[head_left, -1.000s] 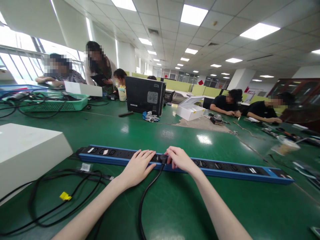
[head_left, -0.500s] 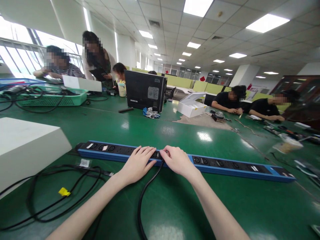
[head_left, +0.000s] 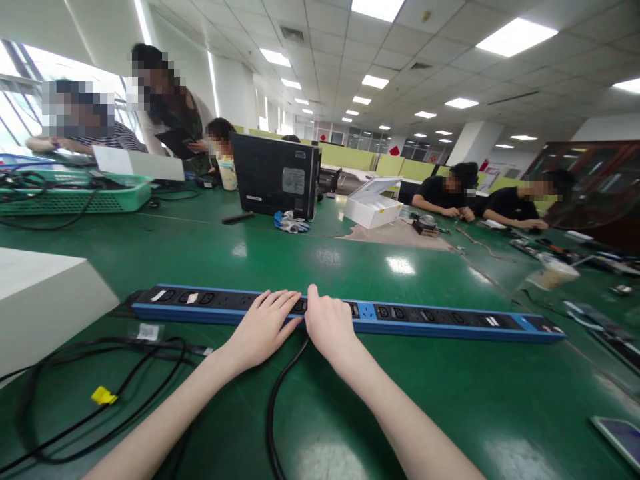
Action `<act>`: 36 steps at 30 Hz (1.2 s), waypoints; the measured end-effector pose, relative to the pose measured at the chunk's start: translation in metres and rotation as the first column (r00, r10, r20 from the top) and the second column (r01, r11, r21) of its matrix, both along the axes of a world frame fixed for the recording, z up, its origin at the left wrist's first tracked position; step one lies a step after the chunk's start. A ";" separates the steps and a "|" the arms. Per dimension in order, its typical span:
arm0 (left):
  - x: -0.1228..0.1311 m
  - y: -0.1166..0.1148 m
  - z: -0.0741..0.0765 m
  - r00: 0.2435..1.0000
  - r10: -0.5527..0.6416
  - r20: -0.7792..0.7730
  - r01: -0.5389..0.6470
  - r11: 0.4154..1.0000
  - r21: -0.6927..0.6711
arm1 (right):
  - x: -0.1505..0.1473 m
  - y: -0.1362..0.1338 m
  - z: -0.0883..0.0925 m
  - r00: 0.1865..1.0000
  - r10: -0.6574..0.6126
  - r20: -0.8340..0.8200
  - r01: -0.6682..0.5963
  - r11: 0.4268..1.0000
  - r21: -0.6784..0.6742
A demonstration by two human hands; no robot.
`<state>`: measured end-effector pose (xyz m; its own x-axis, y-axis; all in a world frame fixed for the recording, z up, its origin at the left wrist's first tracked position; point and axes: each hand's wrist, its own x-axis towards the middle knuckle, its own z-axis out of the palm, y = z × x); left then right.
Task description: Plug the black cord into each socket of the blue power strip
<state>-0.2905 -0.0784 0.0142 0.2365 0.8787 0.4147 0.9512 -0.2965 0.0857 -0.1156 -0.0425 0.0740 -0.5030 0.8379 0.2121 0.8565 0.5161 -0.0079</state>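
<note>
A long blue and black power strip [head_left: 410, 327] lies across the green table [head_left: 210, 253] in front of me. My left hand [head_left: 263, 327] rests on top of it, fingers stretched out and resting over its sockets. Just right of that, my right hand [head_left: 329, 320] is curled at the strip, its thumb raised. The end of a black power cord [head_left: 274, 407] runs up into the right hand's grip, where its plug is hidden. I cannot see how far that plug sits in a socket.
Left lie a looped black cable [head_left: 35, 437] with a yellow tag and a white box [head_left: 43, 293]. Farther back are a green basket [head_left: 117, 200], a black computer case [head_left: 273, 177], gloves [head_left: 293, 223] and an open white carton [head_left: 373, 210]. Several people sit or stand around the table.
The view has swung right, so things sit farther left. My right hand has turned and its fingers have curled in more, thumb now up. The left hand stays on the strip.
</note>
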 end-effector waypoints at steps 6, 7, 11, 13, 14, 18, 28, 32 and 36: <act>0.001 0.001 0.000 1.000 -0.003 0.001 0.003 1.000 0.007 | 0.000 0.006 0.002 0.999 -0.024 -0.029 0.023 0.999 -0.022; 0.001 0.001 0.000 1.000 -0.004 0.001 0.004 1.000 0.008 | -0.001 0.004 0.001 0.999 -0.032 -0.034 0.031 0.999 -0.022; 0.000 0.002 -0.001 1.000 -0.005 -0.010 0.005 1.000 0.005 | -0.001 0.001 -0.004 0.997 -0.046 -0.056 0.045 0.999 -0.019; 0.000 0.002 -0.002 1.000 -0.003 -0.012 0.003 1.000 0.008 | 0.000 0.003 -0.004 0.996 -0.060 -0.073 0.058 0.998 -0.026; -0.001 0.003 -0.003 1.000 -0.002 -0.014 0.003 1.000 0.010 | 0.001 0.005 -0.004 0.994 -0.068 -0.083 0.066 0.997 -0.031; -0.001 0.004 -0.004 1.000 -0.006 -0.027 0.007 1.000 0.019 | 0.004 0.012 -0.004 0.989 -0.077 -0.127 0.070 0.996 -0.055; -0.002 0.006 -0.004 1.000 -0.007 -0.019 0.008 0.999 0.034 | 0.071 0.059 0.040 0.773 -0.107 -0.625 -0.028 0.979 -0.201; -0.003 0.007 -0.005 1.000 -0.006 -0.023 0.007 1.000 0.025 | 0.140 0.066 0.062 0.697 -0.088 -0.712 -0.097 0.972 -0.215; -0.003 0.008 -0.008 1.000 0.001 -0.030 0.000 1.000 0.025 | 0.205 0.076 0.058 0.782 -0.118 -0.612 -0.067 0.960 -0.271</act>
<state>-0.2938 -0.0705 0.0058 0.2492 0.8682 0.4290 0.9533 -0.2980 0.0494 0.0893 0.0337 0.1325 -0.3179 0.9177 0.2383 0.6303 0.3923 -0.6699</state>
